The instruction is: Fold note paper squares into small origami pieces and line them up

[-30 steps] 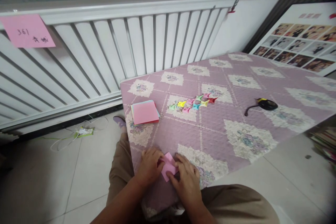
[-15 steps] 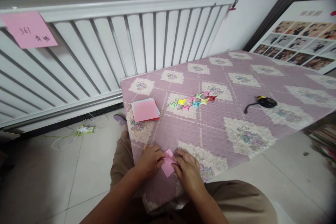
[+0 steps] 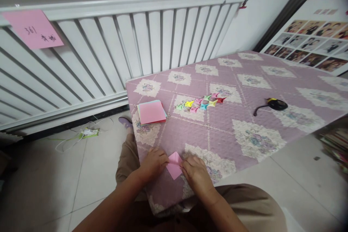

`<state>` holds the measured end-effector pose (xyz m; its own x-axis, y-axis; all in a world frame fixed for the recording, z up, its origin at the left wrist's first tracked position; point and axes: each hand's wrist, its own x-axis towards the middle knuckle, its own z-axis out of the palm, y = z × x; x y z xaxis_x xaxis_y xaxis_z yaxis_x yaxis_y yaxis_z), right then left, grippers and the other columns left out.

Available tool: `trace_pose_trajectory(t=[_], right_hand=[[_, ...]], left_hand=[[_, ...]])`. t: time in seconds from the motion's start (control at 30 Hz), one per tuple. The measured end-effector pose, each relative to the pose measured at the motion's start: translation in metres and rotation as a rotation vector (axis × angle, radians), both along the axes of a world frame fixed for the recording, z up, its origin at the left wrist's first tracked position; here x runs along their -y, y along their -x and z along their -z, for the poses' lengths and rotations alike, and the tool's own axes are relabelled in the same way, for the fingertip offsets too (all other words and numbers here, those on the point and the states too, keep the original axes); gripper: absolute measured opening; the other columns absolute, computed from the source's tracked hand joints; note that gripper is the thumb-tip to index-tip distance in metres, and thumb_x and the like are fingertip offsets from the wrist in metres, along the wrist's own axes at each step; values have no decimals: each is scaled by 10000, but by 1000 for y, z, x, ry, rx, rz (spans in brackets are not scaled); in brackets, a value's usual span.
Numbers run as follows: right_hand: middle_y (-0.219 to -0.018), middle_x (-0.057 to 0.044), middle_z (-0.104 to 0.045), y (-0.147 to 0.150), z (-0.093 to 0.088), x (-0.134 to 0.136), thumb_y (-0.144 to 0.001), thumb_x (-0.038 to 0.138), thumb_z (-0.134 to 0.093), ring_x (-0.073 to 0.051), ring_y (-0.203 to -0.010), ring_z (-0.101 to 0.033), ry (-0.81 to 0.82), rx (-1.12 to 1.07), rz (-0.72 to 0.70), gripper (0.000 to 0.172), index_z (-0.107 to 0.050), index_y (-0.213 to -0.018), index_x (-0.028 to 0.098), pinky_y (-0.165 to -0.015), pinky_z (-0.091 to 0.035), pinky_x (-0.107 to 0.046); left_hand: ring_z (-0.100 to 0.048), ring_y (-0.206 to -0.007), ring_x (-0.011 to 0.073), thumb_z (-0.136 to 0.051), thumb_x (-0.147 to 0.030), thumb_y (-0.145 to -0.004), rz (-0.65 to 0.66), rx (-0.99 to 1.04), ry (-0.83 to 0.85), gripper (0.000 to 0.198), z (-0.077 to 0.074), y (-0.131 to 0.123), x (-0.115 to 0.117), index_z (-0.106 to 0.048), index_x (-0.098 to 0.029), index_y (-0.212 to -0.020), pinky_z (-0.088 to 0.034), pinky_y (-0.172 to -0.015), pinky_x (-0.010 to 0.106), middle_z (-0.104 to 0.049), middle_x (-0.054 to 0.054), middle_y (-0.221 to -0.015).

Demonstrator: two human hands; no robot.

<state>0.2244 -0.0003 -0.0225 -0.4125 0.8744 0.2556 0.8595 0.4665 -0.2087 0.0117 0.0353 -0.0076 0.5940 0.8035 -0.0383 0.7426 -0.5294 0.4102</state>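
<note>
A pink paper [image 3: 174, 171], partly folded into a diamond shape with a crease across it, lies at the near end of the cloth-covered table. My left hand [image 3: 155, 163] pinches its left corner, fingers closed. On the other side, my right hand [image 3: 196, 174] has thumb and fingers closed on the right corner. Beyond the left hand sits a stack of coloured square sheets [image 3: 152, 112], pink on top. Several small folded paper pieces [image 3: 203, 106] in green, yellow, pink, blue and red lie in two rows farther back.
A black object with a curved stem [image 3: 277, 104] lies on the right of the patterned table [image 3: 187, 127]. Behind stands a white radiator [image 3: 154, 40] with a pink note [image 3: 34, 30]. A photo board [image 3: 312, 40] leans at the back right. A power strip [image 3: 89, 132] is on the floor.
My fingers have moved outward along the crease to the paper's side corners, so more of its middle shows. The camera view has shifted slightly.
</note>
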Motion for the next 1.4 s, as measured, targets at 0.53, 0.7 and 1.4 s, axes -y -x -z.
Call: trace_pose_trajectory(t=[0.53,0.7,1.4], right_hand=[[-808,-25,-620,-8,2,2,-931,171,-432,-179,-783,-528,45,-13,-126,245,-657,-850,222,-747,-435,-301],[-848,-26,-634,-9,4,3,-926,171,-427,-183,-810,-543,74,-27,-118,250,-667,-932,239,-778,-438,-312],[-802,-23,-606,-9,5,-1,-929,176,-423,-180,-773,-534,74,29,-93,264,-648,-803,231,-736,-434,-302]], left_hand=[[-474,-859,173,-513,-194,-920,114,-32,-226,114,17,12,10,-613,-246,-936,-300,-825,343,-594,9,-916],[-486,-873,172,-528,-189,-912,79,-4,-185,126,16,11,9,-632,-257,-933,-293,-828,348,-610,6,-912],[-473,-844,180,-487,-194,-930,120,-28,-260,140,15,13,11,-617,-243,-948,-312,-795,345,-601,17,-908]])
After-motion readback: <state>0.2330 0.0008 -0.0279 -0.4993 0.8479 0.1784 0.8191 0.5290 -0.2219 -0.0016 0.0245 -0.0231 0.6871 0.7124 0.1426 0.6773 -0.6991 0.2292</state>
